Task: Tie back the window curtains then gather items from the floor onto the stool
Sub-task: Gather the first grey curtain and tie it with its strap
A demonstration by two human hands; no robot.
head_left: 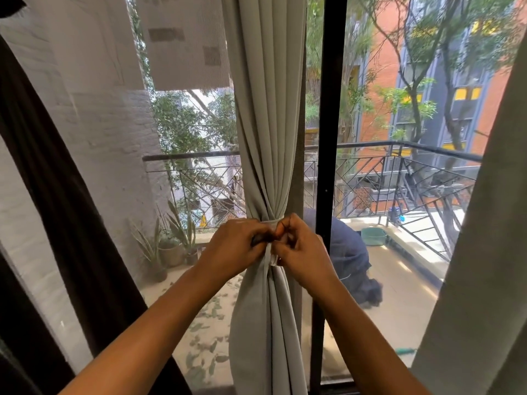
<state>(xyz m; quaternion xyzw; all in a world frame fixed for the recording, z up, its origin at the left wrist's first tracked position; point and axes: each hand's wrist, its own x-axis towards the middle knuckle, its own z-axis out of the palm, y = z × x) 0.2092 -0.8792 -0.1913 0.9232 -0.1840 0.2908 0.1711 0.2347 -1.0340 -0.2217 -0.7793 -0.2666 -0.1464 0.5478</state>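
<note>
A pale grey curtain [268,115] hangs in the middle of the window, cinched into a narrow waist by a light fabric tie-back [271,256]. My left hand [238,245] and my right hand [299,248] meet at that waist, both with fingers closed on the ends of the tie-back. A short tail of the tie hangs down between my hands. Below the waist the curtain bulges out again. The stool and the floor items are out of view.
A dark curtain [57,212] drapes down the left side and another pale grey curtain [484,252] fills the right edge. A black window frame post [328,166] stands just behind my right hand. Outside are a balcony railing [399,172], potted plants [171,246] and a crouching person [352,258].
</note>
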